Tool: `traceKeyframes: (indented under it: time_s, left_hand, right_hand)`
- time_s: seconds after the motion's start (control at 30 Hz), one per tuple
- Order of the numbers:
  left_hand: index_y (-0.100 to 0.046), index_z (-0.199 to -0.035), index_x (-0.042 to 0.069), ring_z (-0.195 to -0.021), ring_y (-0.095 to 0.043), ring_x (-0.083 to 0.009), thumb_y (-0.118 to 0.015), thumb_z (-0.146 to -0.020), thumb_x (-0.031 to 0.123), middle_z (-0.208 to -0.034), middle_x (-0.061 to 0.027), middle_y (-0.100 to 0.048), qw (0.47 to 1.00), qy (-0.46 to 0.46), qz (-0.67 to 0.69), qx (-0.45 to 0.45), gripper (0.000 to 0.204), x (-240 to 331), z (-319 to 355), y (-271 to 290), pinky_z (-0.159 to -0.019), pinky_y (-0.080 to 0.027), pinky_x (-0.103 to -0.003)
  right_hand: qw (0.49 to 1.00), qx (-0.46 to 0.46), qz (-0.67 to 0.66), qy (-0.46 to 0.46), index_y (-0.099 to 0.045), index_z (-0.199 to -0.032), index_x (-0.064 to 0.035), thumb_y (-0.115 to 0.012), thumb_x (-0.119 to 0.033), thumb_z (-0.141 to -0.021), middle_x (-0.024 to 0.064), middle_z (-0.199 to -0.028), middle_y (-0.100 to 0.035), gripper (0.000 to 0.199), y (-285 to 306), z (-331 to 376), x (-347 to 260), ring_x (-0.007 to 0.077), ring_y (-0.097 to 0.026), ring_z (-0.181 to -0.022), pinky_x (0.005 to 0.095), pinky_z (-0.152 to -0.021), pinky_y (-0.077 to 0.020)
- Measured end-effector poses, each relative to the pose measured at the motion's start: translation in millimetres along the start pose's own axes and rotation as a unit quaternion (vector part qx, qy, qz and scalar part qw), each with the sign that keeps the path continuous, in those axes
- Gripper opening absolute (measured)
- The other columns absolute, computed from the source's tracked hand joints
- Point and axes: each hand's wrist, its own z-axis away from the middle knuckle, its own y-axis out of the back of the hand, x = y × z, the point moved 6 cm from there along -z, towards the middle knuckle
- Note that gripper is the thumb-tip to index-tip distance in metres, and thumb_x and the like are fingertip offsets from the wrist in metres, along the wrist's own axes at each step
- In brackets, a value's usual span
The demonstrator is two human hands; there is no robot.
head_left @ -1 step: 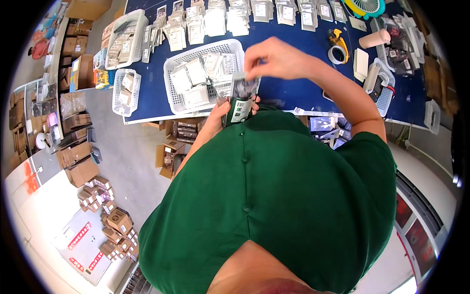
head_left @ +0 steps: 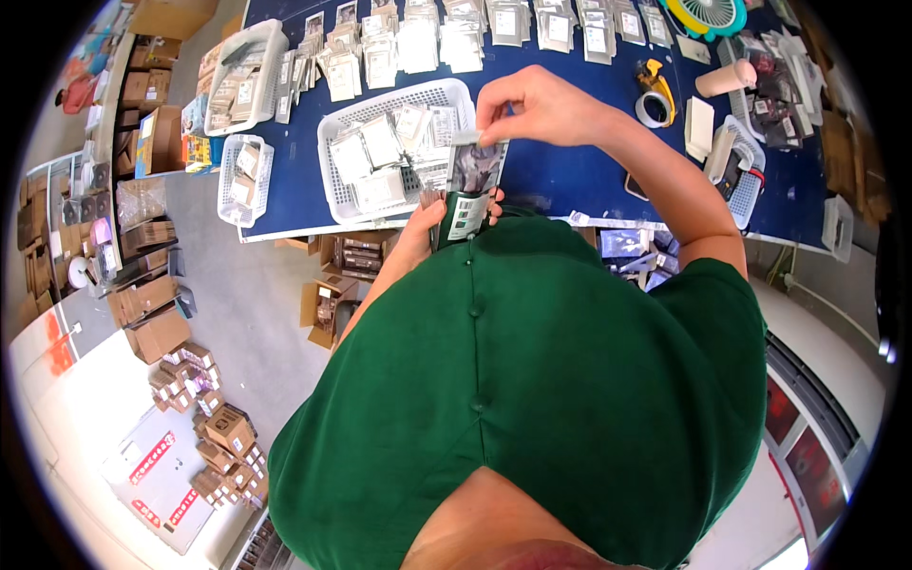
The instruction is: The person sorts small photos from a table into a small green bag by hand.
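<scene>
My left hand (head_left: 426,226) is wrapped round the lower part of a dark, flat packet (head_left: 472,190) with a pale label, close in front of my green shirt. Its fingertips come round the packet's right side. At the packet's pale top edge, my right hand (head_left: 537,109) pinches with thumb and forefinger. Just beyond the left hand stands a white plastic basket (head_left: 332,123) holding many small flat packets (head_left: 382,141) in clear and white wrapping. Part of the left hand is hidden behind the packet.
Rows of packet stacks (head_left: 416,46) line the far side of the blue table (head_left: 560,180). More white baskets (head_left: 224,195) stand at the left. A tape roll (head_left: 654,109), a pink bottle (head_left: 727,79) and a small fan (head_left: 708,14) are at the right. Cartons (head_left: 328,309) sit below the table edge.
My right hand has shifted slightly, its pinch staying at the packet's top edge. A little more of the packet's upper face shows. My left hand keeps its hold.
</scene>
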Motion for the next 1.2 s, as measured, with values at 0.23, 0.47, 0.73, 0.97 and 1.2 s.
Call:
traceKeyframes:
  time_s: [0.23, 0.47, 0.73, 0.97, 1.2]
  left_hand:
    - [-0.043, -0.140, -0.007, -0.108, -0.064, -0.0255, -0.074, -0.078, 0.053, -0.129, -0.0184, -0.059, 0.999, 0.001, 0.049, -0.012, 0.092, -6.5, -3.7, 17.1, -0.095, -0.052, -0.036]
    - [-0.042, -0.140, -0.007, -0.110, -0.063, -0.0262, -0.066, -0.083, 0.056, -0.128, -0.0183, -0.060, 0.997, 0.001, 0.076, -0.007, 0.089, -5.9, 0.0, 42.2, -0.096, -0.052, -0.037]
    - [-0.048, -0.136, 0.003, -0.109, -0.064, -0.0286, -0.049, -0.098, 0.047, -0.118, -0.0171, -0.064, 0.988, 0.005, 0.110, 0.104, 0.059, 5.9, 13.5, 88.6, -0.095, -0.052, -0.042]
    - [-0.056, -0.132, 0.007, -0.105, -0.066, -0.0269, -0.050, -0.099, 0.048, -0.117, -0.0137, -0.067, 0.965, 0.008, 0.148, 0.217, 0.053, 17.3, 9.2, 120.1, -0.091, -0.054, -0.041]
    - [-0.039, -0.142, -0.006, -0.124, -0.055, -0.0251, -0.047, -0.100, 0.045, -0.136, -0.0163, -0.055, 0.981, -0.013, 0.140, 0.132, 0.067, 15.5, -33.8, 76.1, -0.102, -0.049, -0.039]
  right_hand:
    - [0.997, 0.062, -0.042, -0.018, -0.071, -0.089, -0.0038, -0.074, -0.014, -0.085, 0.0007, -0.078, -0.068, 0.011, 6.8, -14.3, 17.2, 0.0083, -0.058, -0.074, 0.0266, -0.071, -0.0470]
    - [0.997, 0.073, -0.009, -0.012, -0.071, -0.096, -0.0035, -0.071, -0.007, -0.087, 0.0014, -0.090, -0.064, 0.009, -20.5, -19.3, 26.5, 0.0108, -0.060, -0.085, 0.0255, -0.076, -0.0467]
    - [0.970, 0.122, 0.184, 0.101, -0.065, -0.090, -0.0084, -0.073, -0.017, -0.079, 0.0057, -0.109, -0.064, 0.016, -78.5, -15.8, 5.2, 0.0274, -0.060, -0.103, 0.0394, -0.083, -0.0506]
    - [0.990, 0.004, -0.057, -0.126, -0.060, -0.094, -0.0066, -0.066, -0.009, -0.089, 0.0067, -0.076, -0.065, 0.009, -70.5, -49.1, 55.9, 0.0158, -0.065, -0.063, 0.0316, -0.056, -0.0488]
    - [0.893, 0.270, 0.293, -0.211, -0.058, -0.101, -0.0053, -0.074, -0.015, -0.078, 0.0185, -0.094, -0.065, 0.030, 145.3, 14.0, 252.9, 0.0324, -0.068, -0.086, 0.0429, -0.073, -0.0541]
